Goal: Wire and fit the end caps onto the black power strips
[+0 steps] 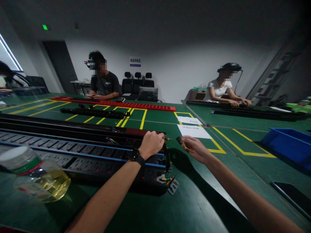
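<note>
Several long black socket strips point(92, 151) with blue edges and red dots lie side by side on the green table. My left hand point(152, 144), with a dark watch on its wrist, is closed at the right end of one strip; what its fingers hold is hidden. Just right of that end, my right hand point(191, 147) pinches a small dark part point(179, 139) with a yellow wire. Coloured wires and a grey metal end plate point(173, 186) stick out at the nearest strip's end.
A bottle of yellow liquid point(41, 176) stands at the left front. White papers point(194, 131), a blue bin point(289, 145) and a phone point(293, 194) are to the right. A red rack point(145, 106) lies across the table. Two people work at the far side; another is partly visible at far left.
</note>
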Action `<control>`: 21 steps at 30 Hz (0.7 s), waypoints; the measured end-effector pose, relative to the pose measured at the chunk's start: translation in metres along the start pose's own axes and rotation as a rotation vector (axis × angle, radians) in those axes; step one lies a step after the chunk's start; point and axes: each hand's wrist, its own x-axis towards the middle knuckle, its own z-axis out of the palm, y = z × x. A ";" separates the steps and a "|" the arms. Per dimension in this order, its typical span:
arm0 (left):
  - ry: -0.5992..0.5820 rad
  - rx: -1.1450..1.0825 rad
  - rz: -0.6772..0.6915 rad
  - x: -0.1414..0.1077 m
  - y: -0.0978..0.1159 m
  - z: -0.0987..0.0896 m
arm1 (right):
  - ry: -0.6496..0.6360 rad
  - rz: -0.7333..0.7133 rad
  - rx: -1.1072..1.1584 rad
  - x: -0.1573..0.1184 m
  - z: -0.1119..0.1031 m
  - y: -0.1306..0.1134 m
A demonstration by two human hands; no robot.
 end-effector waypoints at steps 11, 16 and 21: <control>0.094 -0.046 -0.076 0.001 -0.002 -0.005 | 0.146 -0.505 -0.595 0.036 0.010 -0.016; 0.107 -0.073 -0.081 0.003 -0.002 -0.004 | -0.022 -0.410 -0.558 0.030 0.021 0.006; 0.105 -0.087 -0.074 0.003 -0.004 -0.004 | -0.069 -0.389 -0.567 0.030 0.028 0.018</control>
